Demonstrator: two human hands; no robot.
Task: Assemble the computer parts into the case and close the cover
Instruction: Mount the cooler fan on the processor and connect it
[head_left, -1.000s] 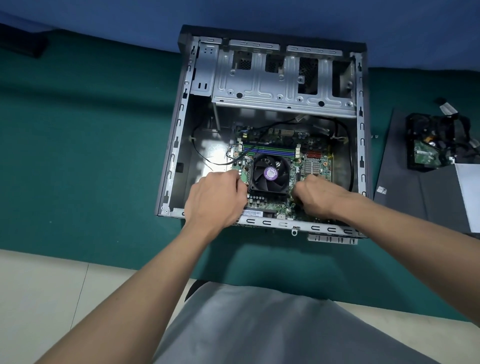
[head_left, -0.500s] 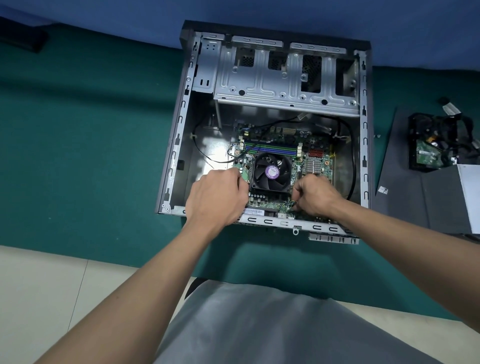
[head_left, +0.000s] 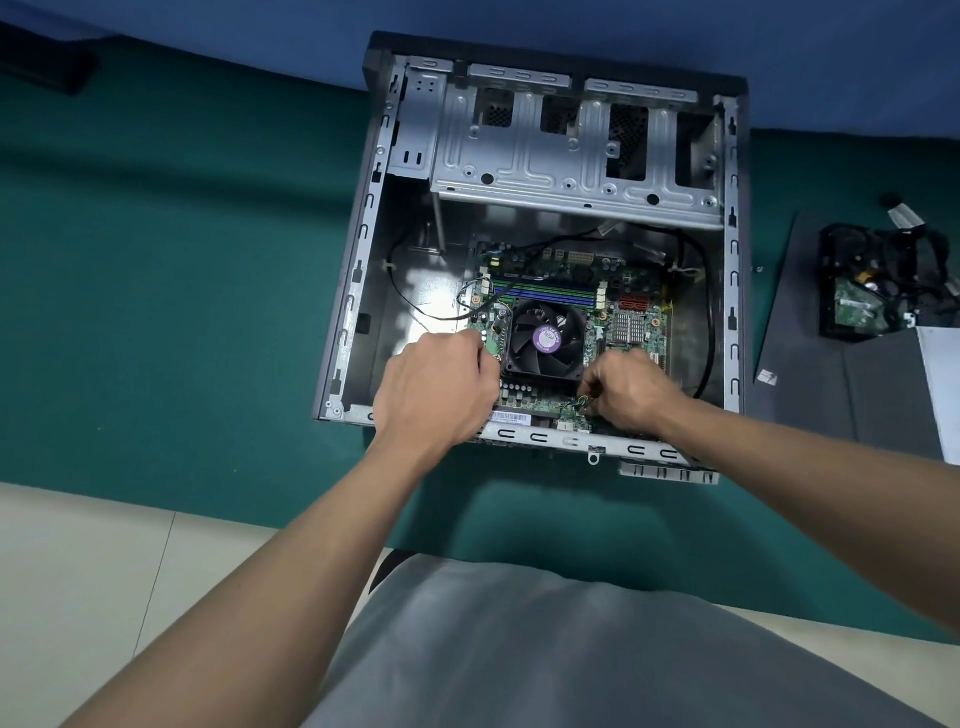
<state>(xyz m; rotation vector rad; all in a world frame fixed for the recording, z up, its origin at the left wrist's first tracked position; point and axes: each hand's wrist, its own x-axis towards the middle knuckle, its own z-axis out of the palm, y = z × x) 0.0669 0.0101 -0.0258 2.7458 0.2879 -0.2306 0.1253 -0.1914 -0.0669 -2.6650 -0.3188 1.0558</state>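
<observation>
An open grey computer case (head_left: 358, 270) lies flat on the green table. A green motherboard (head_left: 566, 270) sits inside it, with a black CPU fan (head_left: 545, 338) bearing a purple label at its middle. My left hand (head_left: 436, 389) rests closed on the board's near left edge beside the fan. My right hand (head_left: 623, 389) pinches a small bundle of thin coloured wires (head_left: 579, 402) at the board's near edge, just right of the fan. A black cable (head_left: 706, 332) loops along the case's right wall. The empty drive cage (head_left: 571, 150) spans the far end.
To the right lies a dark grey cover panel (head_left: 831, 395), and behind it a black hard drive with tangled cables (head_left: 878, 286). A white sheet (head_left: 943, 384) pokes in at the right edge. Green mat (head_left: 182, 260) stretches left of the case.
My right hand has shifted slightly left and nearer to the front edge of the board, fingers now closed on the thin wires. The left hand has stayed in place.
</observation>
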